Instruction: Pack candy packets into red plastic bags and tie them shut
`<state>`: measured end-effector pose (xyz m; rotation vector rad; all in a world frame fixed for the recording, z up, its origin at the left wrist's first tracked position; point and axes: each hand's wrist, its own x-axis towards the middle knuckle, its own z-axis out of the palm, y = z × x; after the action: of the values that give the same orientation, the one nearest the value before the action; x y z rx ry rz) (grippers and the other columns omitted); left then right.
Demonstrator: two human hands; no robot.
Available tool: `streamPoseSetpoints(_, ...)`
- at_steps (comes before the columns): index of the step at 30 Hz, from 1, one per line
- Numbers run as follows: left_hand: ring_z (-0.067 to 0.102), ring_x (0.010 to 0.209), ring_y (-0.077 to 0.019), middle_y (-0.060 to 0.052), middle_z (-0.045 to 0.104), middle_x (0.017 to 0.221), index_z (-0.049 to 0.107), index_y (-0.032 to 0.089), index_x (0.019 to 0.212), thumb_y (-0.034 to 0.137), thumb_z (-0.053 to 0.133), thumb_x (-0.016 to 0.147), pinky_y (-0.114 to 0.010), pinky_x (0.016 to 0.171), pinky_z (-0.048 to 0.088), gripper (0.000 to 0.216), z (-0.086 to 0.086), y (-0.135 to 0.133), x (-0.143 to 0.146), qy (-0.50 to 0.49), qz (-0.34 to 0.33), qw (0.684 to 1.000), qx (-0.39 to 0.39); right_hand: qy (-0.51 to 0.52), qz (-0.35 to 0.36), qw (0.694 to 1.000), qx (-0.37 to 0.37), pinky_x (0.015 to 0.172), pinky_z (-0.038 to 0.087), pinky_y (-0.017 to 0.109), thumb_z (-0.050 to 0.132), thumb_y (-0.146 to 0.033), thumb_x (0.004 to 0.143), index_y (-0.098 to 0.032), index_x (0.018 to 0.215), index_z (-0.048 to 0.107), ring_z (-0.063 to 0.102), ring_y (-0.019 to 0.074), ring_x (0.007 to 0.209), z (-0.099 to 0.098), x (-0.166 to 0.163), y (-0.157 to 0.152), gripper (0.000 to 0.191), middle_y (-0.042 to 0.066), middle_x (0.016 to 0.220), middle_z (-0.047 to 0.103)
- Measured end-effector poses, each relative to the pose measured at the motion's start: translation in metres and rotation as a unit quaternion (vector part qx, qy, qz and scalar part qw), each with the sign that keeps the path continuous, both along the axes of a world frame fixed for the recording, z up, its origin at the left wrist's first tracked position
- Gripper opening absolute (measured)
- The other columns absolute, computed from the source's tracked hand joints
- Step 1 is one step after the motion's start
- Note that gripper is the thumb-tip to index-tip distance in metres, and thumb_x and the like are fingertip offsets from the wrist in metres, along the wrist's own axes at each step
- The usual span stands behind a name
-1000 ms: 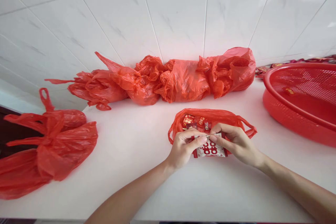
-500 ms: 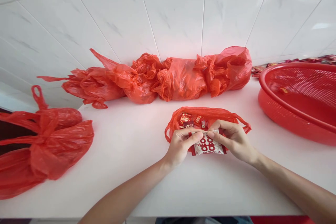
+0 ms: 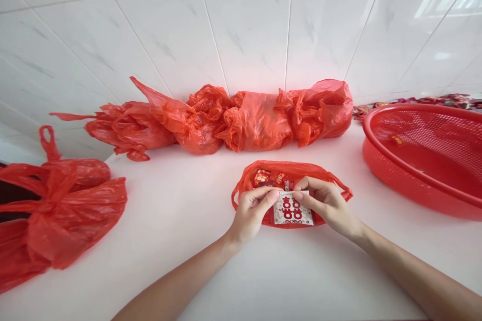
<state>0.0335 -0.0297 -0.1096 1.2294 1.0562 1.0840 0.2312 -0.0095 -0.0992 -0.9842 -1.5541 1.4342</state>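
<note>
A small white packet [image 3: 292, 209] with a red double-happiness character is held up between my two hands by its upper edge. My left hand [image 3: 250, 213] pinches its top left corner between thumb and forefinger. At the upper right, the thumb and fingers of my right hand [image 3: 331, 208] grip the same edge. Below and behind the packet lies an open red plastic bag [image 3: 301, 166], its mouth spread towards me. Inside it, several wrapped sweets [image 3: 262, 177] in red, gold and dark red show; the packet and my fingers hide the others.
Several filled red plastic bags [image 3: 263, 123] line the tiled wall [image 3: 248, 25]. More tied red bags [image 3: 75, 210] sit at the left table edge. On the right stands a red perforated basket [image 3: 406, 190] with a small yellow item [image 3: 396, 140] inside. Dark red wrapped pieces [image 3: 433, 102] lie behind it.
The packet now faces me more squarely, and its dark red side ends show less. Both hands keep their pinch on it. The view has tilted up slightly.
</note>
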Motion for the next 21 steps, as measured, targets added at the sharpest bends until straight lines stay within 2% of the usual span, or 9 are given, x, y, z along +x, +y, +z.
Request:
streamPoseSetpoints(4, 0.07, 0.084, -0.0237, -0.006, 0.076, 0.084, 0.082, 0.02, 0.094, 0.058, 0.073, 0.082, -0.036, 0.08, 0.058, 0.041, -0.0014, 0.0027, -0.0011, 0.004, 0.032, 0.999, 0.004, 0.009, 0.003, 1.0, -0.016, 0.059, 0.046, 0.026, 0.067, -0.063, 0.085, -0.019, 0.082, 0.062, 0.054, 0.0138, 0.064, 0.0025, 0.0009, 0.0016, 0.044, 0.0, 0.074, 0.062)
streamPoseSetpoints(10, 0.07, 0.085, -0.0231, -0.005, 0.077, 0.085, 0.083, 0.019, 0.095, 0.058, 0.075, 0.08, -0.034, 0.08, 0.058, 0.043, -0.0027, 0.0045, -0.0026, 0.002, 0.066, 0.998, 0.0, 0.031, -0.03, 0.999, -0.023, 0.062, 0.048, 0.027, 0.07, -0.059, 0.085, -0.019, 0.074, 0.06, 0.056, 0.0139, 0.064, 0.0012, 0.0019, 0.0041, 0.043, 0.0, 0.07, 0.063)
streamPoseSetpoints(17, 0.071, 0.095, -0.0246, -0.006, 0.078, 0.093, 0.081, 0.019, 0.096, 0.054, 0.073, 0.083, -0.034, 0.087, 0.057, 0.038, -0.002, 0.0059, -0.0038, -0.036, 0.046, 0.998, -0.015, 0.017, -0.047, 0.999, -0.015, 0.059, 0.048, 0.027, 0.068, -0.061, 0.085, -0.02, 0.074, 0.061, 0.056, 0.0143, 0.06, 0.0002, 0.0048, 0.0063, 0.044, 0.0, 0.067, 0.064)
streamPoseSetpoints(21, 0.072, 0.095, -0.0243, -0.006, 0.078, 0.096, 0.079, 0.02, 0.101, 0.046, 0.073, 0.084, -0.037, 0.092, 0.057, 0.031, 0.0032, 0.006, -0.006, -0.043, -0.006, 0.999, -0.021, 0.025, -0.07, 0.997, -0.028, 0.059, 0.048, 0.026, 0.07, -0.062, 0.083, -0.02, 0.074, 0.059, 0.057, 0.0141, 0.061, -0.0015, 0.0063, 0.0084, 0.044, 0.0, 0.067, 0.064)
